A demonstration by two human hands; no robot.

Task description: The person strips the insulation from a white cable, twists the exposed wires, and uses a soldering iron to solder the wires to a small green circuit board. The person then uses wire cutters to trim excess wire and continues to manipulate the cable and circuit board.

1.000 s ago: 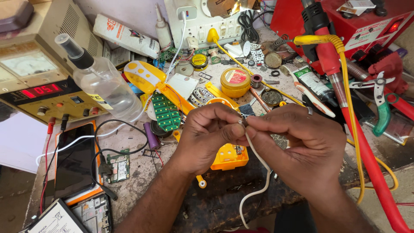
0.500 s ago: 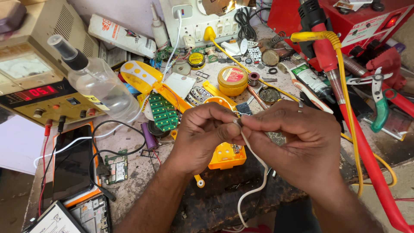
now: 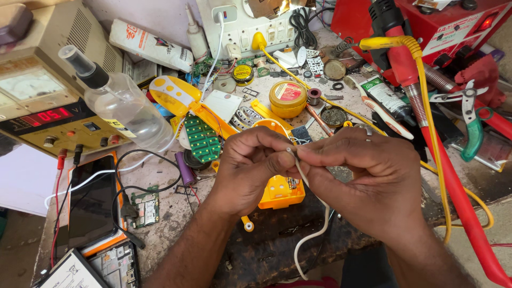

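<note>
Two hands: left hand (image 3: pixel 250 170) and right hand (image 3: pixel 368 181) both pinch one white wire (image 3: pixel 314 234). One spray bottle (image 3: pixel 122 104), one green circuit board (image 3: pixel 201 140), cluttered grimy workbench (image 3: pixel 176 224).

A single head-worn view looks steeply down, close over a cluttered repair bench (image 3: pixel 160 229), probably facing its back wall.

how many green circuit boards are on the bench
2: a bare green circuit board leaning on the yellow casing left of the left hand, and a small board beside the phone. Clutter may hide more.
</note>
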